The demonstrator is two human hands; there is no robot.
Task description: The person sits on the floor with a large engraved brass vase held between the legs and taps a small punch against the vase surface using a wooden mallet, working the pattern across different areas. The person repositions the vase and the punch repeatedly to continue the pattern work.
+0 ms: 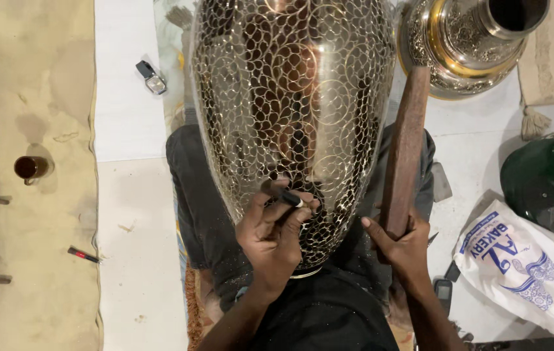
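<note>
A large brass vase (293, 97) with an engraved scale-and-spiral pattern lies across my lap, its narrow end towards me. My left hand (273, 234) rests on the vase's lower part and pinches a small dark chisel (288, 196) whose tip touches the metal. My right hand (403, 244) grips the lower end of a long brown wooden mallet (405, 149), which stands upright beside the vase's right side.
A second engraved brass vessel (468, 42) stands at the top right. A green helmet (550, 179) and a white printed bag (524, 266) lie at the right. A wristwatch (151, 77), a small cup (30, 168) and a red-tipped pen (83, 255) lie at the left.
</note>
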